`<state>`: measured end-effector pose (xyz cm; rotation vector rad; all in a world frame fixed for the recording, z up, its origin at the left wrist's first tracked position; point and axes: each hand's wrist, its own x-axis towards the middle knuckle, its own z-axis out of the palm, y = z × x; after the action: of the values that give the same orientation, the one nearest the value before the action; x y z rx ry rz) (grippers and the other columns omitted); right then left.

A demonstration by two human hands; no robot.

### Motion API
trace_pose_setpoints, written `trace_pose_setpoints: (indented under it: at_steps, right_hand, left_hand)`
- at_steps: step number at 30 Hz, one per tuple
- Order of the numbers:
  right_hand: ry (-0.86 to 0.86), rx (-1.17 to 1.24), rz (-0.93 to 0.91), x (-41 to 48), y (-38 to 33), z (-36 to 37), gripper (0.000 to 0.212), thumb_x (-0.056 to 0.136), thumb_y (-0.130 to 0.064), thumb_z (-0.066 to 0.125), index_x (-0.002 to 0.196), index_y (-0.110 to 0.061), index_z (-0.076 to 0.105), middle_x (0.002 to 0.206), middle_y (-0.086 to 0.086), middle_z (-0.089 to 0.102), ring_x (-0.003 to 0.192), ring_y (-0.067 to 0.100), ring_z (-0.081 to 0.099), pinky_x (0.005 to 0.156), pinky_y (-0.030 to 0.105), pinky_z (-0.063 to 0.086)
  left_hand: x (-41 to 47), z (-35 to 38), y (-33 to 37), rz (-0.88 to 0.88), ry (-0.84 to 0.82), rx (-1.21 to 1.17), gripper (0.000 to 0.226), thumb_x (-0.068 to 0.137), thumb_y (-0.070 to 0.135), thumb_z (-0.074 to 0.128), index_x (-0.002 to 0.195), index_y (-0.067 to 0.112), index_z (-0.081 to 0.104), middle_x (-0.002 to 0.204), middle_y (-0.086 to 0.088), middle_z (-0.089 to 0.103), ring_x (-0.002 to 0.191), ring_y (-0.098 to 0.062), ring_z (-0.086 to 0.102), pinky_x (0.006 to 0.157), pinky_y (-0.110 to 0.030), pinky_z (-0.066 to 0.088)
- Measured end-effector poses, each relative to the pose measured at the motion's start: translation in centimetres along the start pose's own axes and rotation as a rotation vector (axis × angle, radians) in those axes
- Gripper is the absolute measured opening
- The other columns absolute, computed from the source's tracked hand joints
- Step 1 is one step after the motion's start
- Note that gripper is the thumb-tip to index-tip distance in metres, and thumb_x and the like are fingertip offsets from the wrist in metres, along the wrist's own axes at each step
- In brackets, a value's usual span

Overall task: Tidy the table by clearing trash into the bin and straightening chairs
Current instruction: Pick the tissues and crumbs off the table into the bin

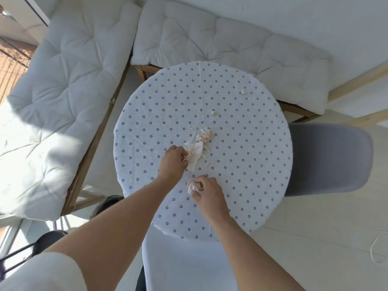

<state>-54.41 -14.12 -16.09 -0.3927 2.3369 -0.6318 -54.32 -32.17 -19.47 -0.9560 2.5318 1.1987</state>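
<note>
A view from above onto a round table, with a person's two bare arms reaching in from the bottom edge.

The right hand is curled tightly around a crumpled wad of tissue, knuckles up, resting near the table's near half. It seems to be kept closed so the gathered scrap stays compact while the other hand works.

The left hand is farther in, toward the table's centre. Its fingers are pinched onto the edge of a flattened white napkin, which lies partly unfolded on the cloth and touches the fingertips. The pinch looks like the beginning of a gather, drawing the loose paper into the palm.

Just beyond the napkin sits a larger crumpled clump of paper, with small torn shreds scattered around it. Farther out lie two more bits: a small scrap near the middle and another small ball close to the far right edge. These are not yet collected.

The tablecloth is white with a regular pattern of small blue flowers. A grey chair stands at the right, pushed against the table rim, and a white chair sits directly below, under the person's arms. Cushioned benches wrap the far and left sides. No bin is visible.
</note>
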Motion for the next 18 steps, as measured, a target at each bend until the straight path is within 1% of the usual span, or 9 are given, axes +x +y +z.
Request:
trace_pose_setpoints:
  at_steps: [4, 7, 9, 10, 12, 14, 16, 17, 18]
  right_hand:
    - [0.019, 0.017, -0.009, -0.7, 0.8, -0.9, 0.025, 0.095, -0.021, 0.072, 0.117, -0.028, 0.062, 0.113, 0.000, 0.055, 0.098, 0.016, 0.059, 0.083, 0.030, 0.054]
    - [0.032, 0.018, -0.027, -1.2, 0.8, -1.7, 0.025, 0.094, -0.022, 0.074, 0.115, -0.028, 0.062, 0.110, 0.000, 0.056, 0.096, 0.016, 0.058, 0.081, 0.030, 0.054]
    - [0.037, 0.021, -0.041, -1.7, 0.7, -2.2, 0.025, 0.094, -0.023, 0.075, 0.115, -0.028, 0.062, 0.110, 0.000, 0.056, 0.096, 0.016, 0.058, 0.080, 0.031, 0.055]
    - [0.040, 0.020, -0.052, -1.9, 0.6, -2.4, 0.026, 0.093, -0.023, 0.075, 0.115, -0.028, 0.062, 0.110, 0.000, 0.056, 0.095, 0.016, 0.058, 0.080, 0.032, 0.055]
    - [0.041, 0.015, -0.075, -2.5, 0.3, -2.7, 0.026, 0.093, -0.023, 0.076, 0.115, -0.028, 0.062, 0.110, 0.001, 0.056, 0.096, 0.016, 0.057, 0.079, 0.031, 0.054]
    - [0.029, 0.019, -0.094, -3.2, 0.0, -3.0, 0.026, 0.093, -0.023, 0.076, 0.115, -0.028, 0.062, 0.110, 0.001, 0.056, 0.098, 0.018, 0.059, 0.078, 0.033, 0.055]
    - [0.008, 0.006, -0.114, -4.0, -0.6, -3.3, 0.027, 0.093, -0.023, 0.076, 0.116, -0.027, 0.062, 0.112, 0.004, 0.057, 0.099, 0.022, 0.061, 0.080, 0.037, 0.057]
    - [-0.002, 0.001, -0.122, -4.4, -0.9, -3.3, 0.027, 0.094, -0.023, 0.076, 0.117, -0.025, 0.062, 0.113, 0.005, 0.057, 0.100, 0.023, 0.061, 0.082, 0.039, 0.058]
    - [-0.011, -0.001, -0.133, -4.9, -1.2, -3.3, 0.028, 0.094, -0.023, 0.076, 0.119, -0.024, 0.063, 0.114, 0.006, 0.057, 0.101, 0.024, 0.061, 0.083, 0.040, 0.057]
  left_hand:
    - [-1.1, -0.3, -0.4, -0.036, 0.003, -0.044, 0.019, 0.085, -0.001, 0.073, 0.102, 0.006, 0.077, 0.097, -0.004, 0.065, 0.087, -0.023, 0.065, 0.071, -0.023, 0.046]
    - [-2.6, -1.1, -1.0, -0.066, 0.032, -0.090, 0.018, 0.085, 0.004, 0.074, 0.102, 0.010, 0.076, 0.095, -0.001, 0.067, 0.083, -0.020, 0.065, 0.064, -0.015, 0.046]
    - [-3.9, -1.8, -1.6, -0.088, 0.053, -0.122, 0.016, 0.086, 0.006, 0.075, 0.100, 0.014, 0.075, 0.095, -0.001, 0.069, 0.078, -0.015, 0.065, 0.054, -0.008, 0.045]
    - [-4.7, -2.2, -1.8, -0.095, 0.065, -0.140, 0.016, 0.085, 0.007, 0.075, 0.098, 0.016, 0.074, 0.093, -0.001, 0.070, 0.074, -0.012, 0.064, 0.050, -0.008, 0.046]
    - [-6.2, -3.1, -2.2, -0.112, 0.105, -0.167, 0.017, 0.084, 0.007, 0.075, 0.094, 0.021, 0.073, 0.088, 0.002, 0.071, 0.069, -0.007, 0.062, 0.052, -0.005, 0.046]
    - [-8.1, -4.0, -2.5, -0.135, 0.138, -0.195, 0.018, 0.084, 0.010, 0.077, 0.092, 0.025, 0.071, 0.085, 0.005, 0.071, 0.068, -0.005, 0.062, 0.055, -0.005, 0.046]
    - [-10.2, -5.0, -2.8, -0.171, 0.147, -0.210, 0.015, 0.085, 0.014, 0.077, 0.093, 0.025, 0.072, 0.087, 0.006, 0.071, 0.070, -0.006, 0.064, 0.055, -0.009, 0.048]
    - [-11.4, -5.5, -3.1, -0.194, 0.148, -0.221, 0.014, 0.086, 0.015, 0.077, 0.094, 0.024, 0.073, 0.088, 0.006, 0.072, 0.071, -0.007, 0.065, 0.057, -0.011, 0.048]
    - [-12.6, -6.1, -3.4, -0.217, 0.152, -0.235, 0.013, 0.086, 0.015, 0.077, 0.095, 0.024, 0.073, 0.089, 0.006, 0.072, 0.071, -0.008, 0.065, 0.060, -0.016, 0.050]
